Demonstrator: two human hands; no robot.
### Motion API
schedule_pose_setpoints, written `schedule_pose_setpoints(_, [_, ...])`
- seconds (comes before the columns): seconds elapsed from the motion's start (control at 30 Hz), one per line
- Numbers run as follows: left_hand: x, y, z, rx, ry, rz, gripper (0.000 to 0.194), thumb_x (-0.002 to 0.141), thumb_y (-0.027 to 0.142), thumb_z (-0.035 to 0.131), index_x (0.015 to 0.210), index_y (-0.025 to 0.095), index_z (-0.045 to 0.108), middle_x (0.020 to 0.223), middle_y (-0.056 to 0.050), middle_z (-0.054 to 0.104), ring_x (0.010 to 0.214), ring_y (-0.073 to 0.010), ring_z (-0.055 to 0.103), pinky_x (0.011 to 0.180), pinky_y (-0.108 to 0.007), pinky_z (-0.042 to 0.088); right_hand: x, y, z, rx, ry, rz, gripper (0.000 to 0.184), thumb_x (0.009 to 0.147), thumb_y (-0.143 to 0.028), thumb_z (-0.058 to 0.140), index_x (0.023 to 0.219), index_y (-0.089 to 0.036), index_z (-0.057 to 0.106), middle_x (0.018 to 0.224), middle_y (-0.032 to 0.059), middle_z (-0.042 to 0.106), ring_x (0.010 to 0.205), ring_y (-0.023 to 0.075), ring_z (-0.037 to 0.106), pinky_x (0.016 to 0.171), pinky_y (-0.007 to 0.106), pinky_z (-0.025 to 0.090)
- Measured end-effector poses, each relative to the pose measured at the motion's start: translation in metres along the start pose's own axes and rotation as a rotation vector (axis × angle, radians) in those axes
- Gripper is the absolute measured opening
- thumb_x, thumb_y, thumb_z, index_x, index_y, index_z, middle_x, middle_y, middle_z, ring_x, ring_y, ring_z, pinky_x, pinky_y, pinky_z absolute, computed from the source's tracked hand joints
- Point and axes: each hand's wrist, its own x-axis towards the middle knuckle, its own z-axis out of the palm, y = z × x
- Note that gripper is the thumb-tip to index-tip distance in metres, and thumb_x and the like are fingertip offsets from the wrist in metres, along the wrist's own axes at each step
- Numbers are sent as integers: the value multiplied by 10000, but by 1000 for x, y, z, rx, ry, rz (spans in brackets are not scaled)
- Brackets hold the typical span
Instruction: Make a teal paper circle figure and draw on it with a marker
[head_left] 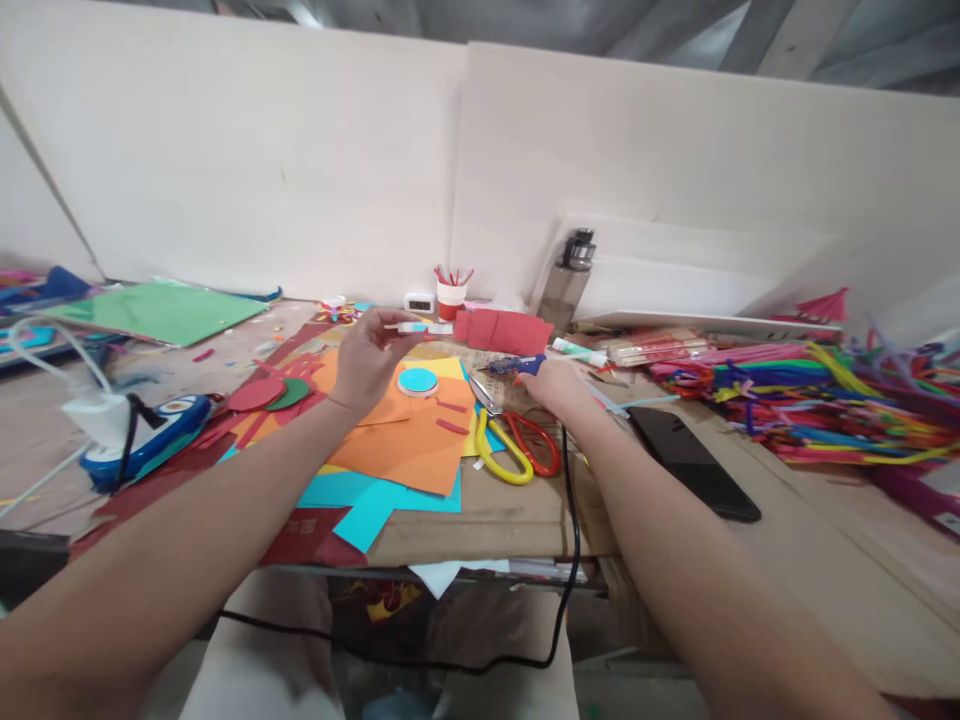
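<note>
Nearest, a black cord (576, 520) rises to the right hand (559, 388), whose fingers are wrapped around a blue glue gun (526, 365), nozzle toward the left; it is best kept slack and clear of the scissors (484, 445) close by. Farther in, past the orange sheet (420, 455) and the blue disc (418, 380), the left hand (367, 360) pinches the left end of a white strip (424, 328), in front of the red paper (502, 332) and apart from the nozzle: a steady hold there, fingertips well away from the hot tip, should serve best.
</note>
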Motion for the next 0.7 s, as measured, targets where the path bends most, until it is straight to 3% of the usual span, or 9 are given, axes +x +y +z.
schedule_pose_setpoints(0.13, [0,6,4,-73,77,-180,326,577,259,840,744,185,570,692,9,641,651,-137,621,625,-265,498,-6,-4,-4,-131,58,10,282,826,-280,628,1017,-81,691,1086,223,678,1073,306,619,885,364,457])
schedule_pose_setpoints(0.2, [0,8,4,-80,102,-226,326,566,255,841,707,177,557,676,11,637,600,-119,593,579,-251,475,-11,-11,-6,-107,124,-49,288,818,-275,643,1038,-92,674,1101,206,667,1077,292,603,893,366,445])
schedule_pose_setpoints(0.27, [0,6,4,-119,110,-276,317,575,275,830,719,171,568,677,9,641,571,-107,575,558,-246,461,-18,-21,-6,57,137,-196,218,822,-259,634,996,-133,672,1025,132,689,979,228,618,838,320,456])
schedule_pose_setpoints(0.37, [0,2,4,-209,101,-342,307,598,308,812,750,163,587,673,13,636,560,-93,558,562,-239,454,-30,-38,-5,369,-27,-445,138,820,-241,625,926,-165,673,875,37,695,782,145,609,703,249,452])
schedule_pose_setpoints(0.47, [0,-1,3,-264,83,-361,318,591,310,821,736,160,580,685,16,622,581,-83,547,568,-228,441,-42,-46,-3,464,-158,-599,117,814,-268,646,870,-174,688,862,22,693,782,139,606,701,246,436])
schedule_pose_setpoints(0.57, [0,-1,3,-259,80,-382,329,573,301,832,720,162,573,690,16,608,607,-86,549,572,-225,431,-49,-48,-2,375,-215,-645,122,795,-295,690,862,-194,709,888,21,708,835,161,613,735,269,408])
schedule_pose_setpoints(0.7, [-1,0,2,-245,52,-400,313,587,310,823,723,161,584,697,8,606,646,-97,559,570,-224,420,-56,-55,-5,72,-256,-630,103,775,-290,732,861,-237,749,923,33,722,943,218,604,802,324,343])
